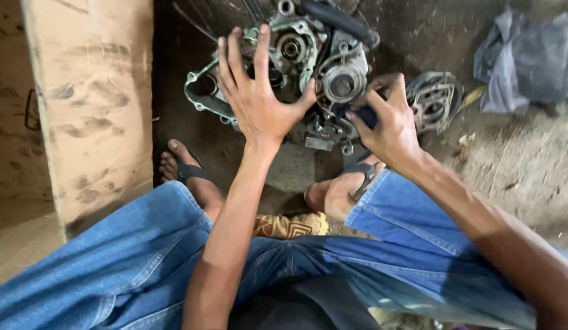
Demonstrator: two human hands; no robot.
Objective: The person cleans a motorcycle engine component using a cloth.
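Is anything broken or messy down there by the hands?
The engine on the dirty ground looks taken apart: its side is open, showing round metal parts inside. The left hand presses flat on it; the right hand grips a dark tool. A crumpled grey cloth lies nearby. Whether anything is broken, I cannot tell.

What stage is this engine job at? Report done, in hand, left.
Done: the engine sits on the ground with its side cover off, gears and crankcase exposed. In hand: the left hand steadies the casing while the right hand holds a dark tool handle against it. Left: the internals remain mounted, uncovered.
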